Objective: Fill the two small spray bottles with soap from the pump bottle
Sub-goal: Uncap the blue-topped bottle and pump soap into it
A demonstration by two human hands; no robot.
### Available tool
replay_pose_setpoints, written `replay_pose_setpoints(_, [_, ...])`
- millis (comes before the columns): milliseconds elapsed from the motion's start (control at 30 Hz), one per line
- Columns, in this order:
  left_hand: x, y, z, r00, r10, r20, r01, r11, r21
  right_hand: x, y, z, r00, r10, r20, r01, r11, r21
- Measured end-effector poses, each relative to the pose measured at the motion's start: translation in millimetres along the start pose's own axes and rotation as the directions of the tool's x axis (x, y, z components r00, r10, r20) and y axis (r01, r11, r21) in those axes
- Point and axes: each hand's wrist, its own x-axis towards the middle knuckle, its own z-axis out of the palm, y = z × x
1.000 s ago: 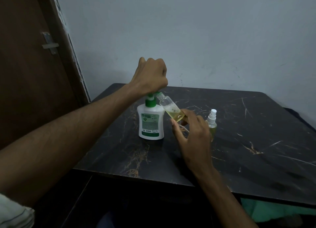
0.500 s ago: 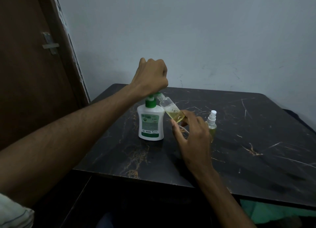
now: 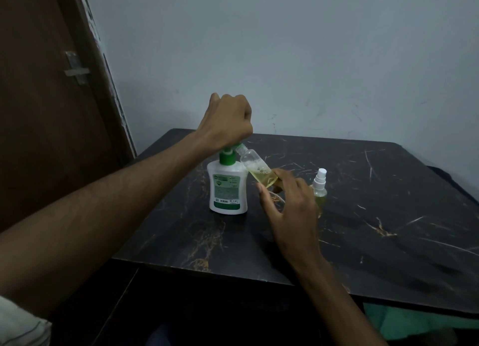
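Note:
A white pump bottle [image 3: 227, 190] with a green collar stands on the dark marble table [image 3: 375, 216]. My left hand [image 3: 225, 124] is curled over its pump head and hides it. My right hand [image 3: 287, 205] holds a small clear spray bottle [image 3: 255, 168] by its base, tilted, with its open neck against the pump spout. Yellowish soap with bubbles fills its lower part. A second small spray bottle [image 3: 319, 190] with a white sprayer top stands upright just right of my right hand, holding yellowish liquid.
A brown door [image 3: 51, 112] with a metal latch stands at the left, next to the table's corner. A pale wall [image 3: 285, 60] runs behind the table. Something green [image 3: 404, 322] shows under the table's near right edge.
My left hand has risen and sunk slightly on the pump head. The tilted small bottle and my right hand have stayed in place.

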Motion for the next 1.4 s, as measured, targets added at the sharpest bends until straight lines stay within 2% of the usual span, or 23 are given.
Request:
replay_pose_setpoints(133, [6, 5, -8, 0.999, 0.044, -0.004, -0.044, 0.999, 0.003, 0, 0, 0, 1.0, 0.008, 0.006, -0.008, 1.0, 0.005])
replay_pose_setpoints(333, [0, 0, 1, 1.0, 0.022, 0.005, -0.022, 1.0, -0.011, 0, -1, -1, 1.0, 0.007, 0.005, -0.007, 1.0, 0.005])
replay_pose_setpoints(500, [5, 4, -9, 0.998, 0.056, 0.001, -0.056, 0.998, 0.001, 0, -3, -2, 1.0, -0.008, -0.008, 0.008, 1.0, 0.001])
replay_pose_setpoints(700, [-1, -3, 3, 1.0, -0.008, -0.012, 0.007, 0.999, -0.033, 0, -3, -3, 1.0, -0.001, -0.001, 0.001, 1.0, -0.008])
replay_pose_setpoints(900, [7, 4, -8, 0.999, 0.041, -0.008, -0.041, 0.999, 0.011, 0, -3, -3, 1.0, 0.015, 0.005, -0.015, 1.0, 0.001])
replay_pose_setpoints(1067, [1, 0, 1, 1.0, 0.013, 0.006, -0.013, 1.0, 0.001, 0, -2, -2, 1.0, 0.013, -0.001, -0.013, 1.0, 0.002])
replay_pose_setpoints(1233, [6, 6, -10, 0.996, 0.089, 0.01, -0.089, 0.996, 0.028, 0, -2, -2, 1.0, 0.007, 0.002, -0.007, 1.0, -0.002])
replay_pose_setpoints(1400, [2, 1, 0, 1.0, 0.009, 0.02, -0.009, 1.0, -0.002, 0, -3, -2, 1.0, 0.005, -0.004, -0.005, 1.0, -0.002])
